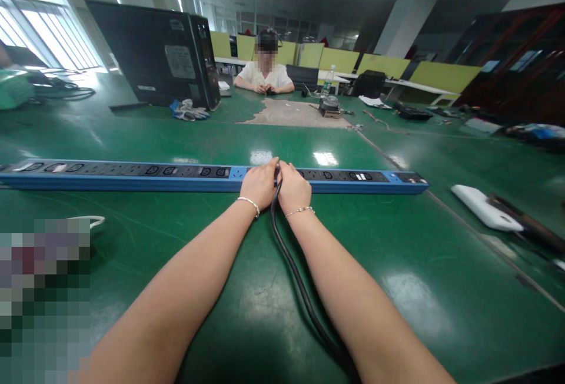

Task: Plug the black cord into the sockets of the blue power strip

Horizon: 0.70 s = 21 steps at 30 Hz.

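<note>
A long blue power strip (pixel 198 184) with rows of black sockets lies across the green table. My left hand (pixel 260 185) and my right hand (pixel 293 188) meet over the middle of it, fingers closed together around the end of a black power cord (pixel 293 269). The cord runs from between my hands down toward me, passing beside my right forearm. Its plug end is hidden under my fingers, so I cannot tell whether it sits in a socket. Both hands rest against the strip.
A black computer tower (pixel 163 57) stands at the back left, with gloves (pixel 189 110) beside it. Across the table sits a person (pixel 265 75) in white. A bottle (pixel 328 82) and a small device (pixel 330 106) stand nearby. A white object (pixel 485 207) lies at right.
</note>
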### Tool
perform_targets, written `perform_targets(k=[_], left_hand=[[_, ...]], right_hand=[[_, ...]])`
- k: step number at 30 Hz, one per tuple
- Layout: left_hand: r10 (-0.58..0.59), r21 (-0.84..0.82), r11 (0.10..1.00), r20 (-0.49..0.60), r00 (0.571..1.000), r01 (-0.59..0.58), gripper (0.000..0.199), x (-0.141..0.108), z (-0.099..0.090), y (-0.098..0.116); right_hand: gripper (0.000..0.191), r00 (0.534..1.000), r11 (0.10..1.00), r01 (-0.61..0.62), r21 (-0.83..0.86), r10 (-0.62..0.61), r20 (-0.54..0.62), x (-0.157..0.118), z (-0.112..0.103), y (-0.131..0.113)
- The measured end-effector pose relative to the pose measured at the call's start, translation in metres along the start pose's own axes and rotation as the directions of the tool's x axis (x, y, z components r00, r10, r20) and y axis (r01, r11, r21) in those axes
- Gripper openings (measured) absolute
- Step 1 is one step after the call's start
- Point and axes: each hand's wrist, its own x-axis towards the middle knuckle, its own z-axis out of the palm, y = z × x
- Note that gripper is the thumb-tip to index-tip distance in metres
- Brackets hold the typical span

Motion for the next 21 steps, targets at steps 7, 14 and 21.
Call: perform_targets(k=[7, 14, 21], left_hand=[[0.058, 0.001, 0.998, -0.038, 0.998, -0.058, 0.052, -0.004, 0.001, 0.002], [0.069, -0.034, 0.997, -0.058, 0.996, -0.071, 0.043, -0.003, 0.004, 0.005], [0.042, 0.000, 0.999, -0.049, 0.998, -0.042, 0.034, 0.007, 0.000, 0.008]], right_hand=[[0.042, 0.983, 0.985, 0.174, 0.024, -0.175, 0.050, -0.006, -0.006, 0.017], [0.062, 0.972, 0.974, 0.202, 0.106, -0.213, 0.102, -0.018, -0.007, 0.049], [0.064, 0.970, 0.972, 0.221, 0.082, -0.228, 0.080, -0.018, 0.004, 0.055]])
